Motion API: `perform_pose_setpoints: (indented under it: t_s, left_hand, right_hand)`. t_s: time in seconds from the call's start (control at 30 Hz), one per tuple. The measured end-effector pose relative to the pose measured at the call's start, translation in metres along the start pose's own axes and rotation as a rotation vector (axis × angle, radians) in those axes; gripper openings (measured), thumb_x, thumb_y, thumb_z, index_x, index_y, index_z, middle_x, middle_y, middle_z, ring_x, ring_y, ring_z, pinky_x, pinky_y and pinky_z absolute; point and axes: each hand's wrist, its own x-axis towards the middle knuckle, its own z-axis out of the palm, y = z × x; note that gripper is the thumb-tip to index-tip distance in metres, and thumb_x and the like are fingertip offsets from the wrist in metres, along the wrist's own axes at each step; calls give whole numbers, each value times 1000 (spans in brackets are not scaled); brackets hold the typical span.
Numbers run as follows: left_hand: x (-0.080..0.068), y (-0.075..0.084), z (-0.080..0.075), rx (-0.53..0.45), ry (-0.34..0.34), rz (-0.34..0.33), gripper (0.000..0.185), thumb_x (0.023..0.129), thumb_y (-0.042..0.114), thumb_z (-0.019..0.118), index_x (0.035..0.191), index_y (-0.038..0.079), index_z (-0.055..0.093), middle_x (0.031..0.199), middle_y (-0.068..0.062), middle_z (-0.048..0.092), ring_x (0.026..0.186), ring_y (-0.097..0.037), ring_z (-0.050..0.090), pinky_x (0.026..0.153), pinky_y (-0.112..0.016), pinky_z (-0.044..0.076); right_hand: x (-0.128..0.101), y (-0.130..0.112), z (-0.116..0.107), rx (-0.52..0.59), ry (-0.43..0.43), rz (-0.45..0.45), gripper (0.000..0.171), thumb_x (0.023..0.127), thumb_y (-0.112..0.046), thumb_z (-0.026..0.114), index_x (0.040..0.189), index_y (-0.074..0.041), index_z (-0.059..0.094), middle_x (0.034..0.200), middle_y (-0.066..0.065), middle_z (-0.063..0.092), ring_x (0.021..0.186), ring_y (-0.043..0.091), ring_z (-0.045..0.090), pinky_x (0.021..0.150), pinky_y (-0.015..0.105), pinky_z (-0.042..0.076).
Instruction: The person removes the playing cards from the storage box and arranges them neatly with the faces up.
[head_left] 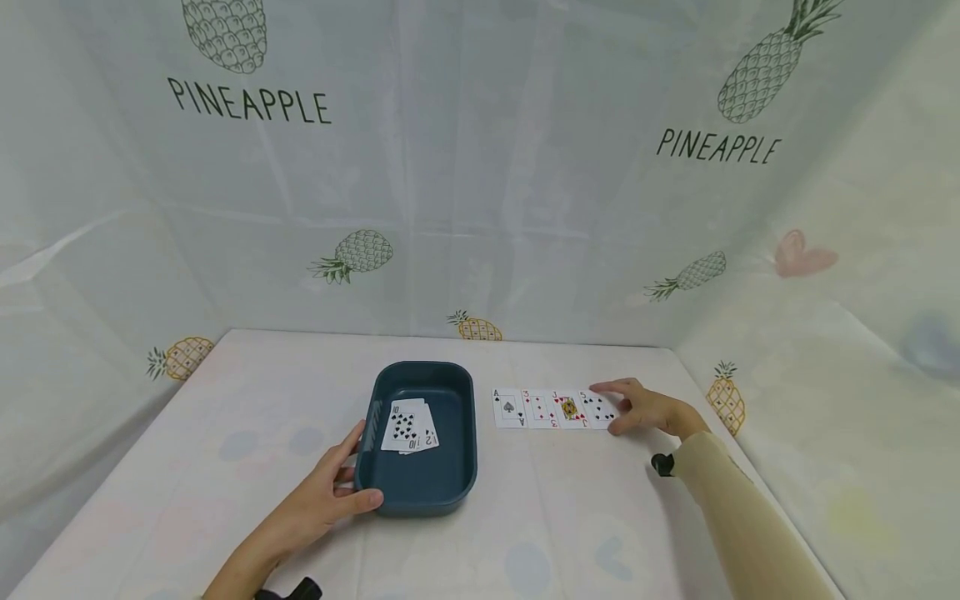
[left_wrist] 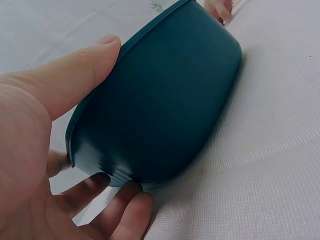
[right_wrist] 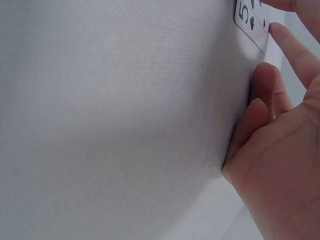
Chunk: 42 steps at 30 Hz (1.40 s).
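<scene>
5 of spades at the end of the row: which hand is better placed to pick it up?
Right, probably. The right hand already rests at the 5 of spades, fingers on its edge. The left hand grips the blue tray, further from the row.

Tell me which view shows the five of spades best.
The head view: the five of spades lies face up at the right end of the card row, the right hand at its edge. The right wrist view catches only one corner beside the fingers. The left wrist view does not show it.
</scene>
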Motion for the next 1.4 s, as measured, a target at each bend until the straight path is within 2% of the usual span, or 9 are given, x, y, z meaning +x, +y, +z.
perform_pose_setpoints:
  t_s: [0.2,0.73,1.1,1.27,1.4]
  left_hand:
    - [1,-1,-1,-5,-3,5,105,93,36,84,172,31,15,168,-17,23,131,-31,54,101,-42,55]
    - [2,-4,-1,4,0,0,105,92,37,85,171,33,16,168,-16,24,130,-31,55,100,-44,55]
    - [3,-2,-1,-17,-13,25,105,93,34,84,172,32,15,169,-16,23,133,-31,53,101,-39,53]
    - [3,-2,-1,-14,-8,16,106,92,34,85,171,33,16,169,-16,23,132,-31,52,102,-39,52]
    - [3,-3,-1,-17,-6,12,106,92,34,85,172,32,15,169,-16,23,132,-30,53,101,-39,53]
  right_hand:
    - [0,0,0,3,6,2,91,81,-11,88,161,-24,48,153,17,31,124,34,41,102,55,37]
    - [-2,5,1,95,19,-13,95,81,-11,91,163,-25,45,153,20,29,125,37,44,105,58,37]
    - [-6,5,1,103,26,-34,96,83,-19,90,165,-23,41,153,19,36,122,34,50,100,47,37]
    - [-8,-1,0,52,24,-71,93,86,-23,89,165,-21,40,153,22,38,125,36,49,102,52,38]
    - [-8,-12,1,2,58,-103,86,88,-26,87,162,-20,44,154,22,30,126,38,43,97,48,40]
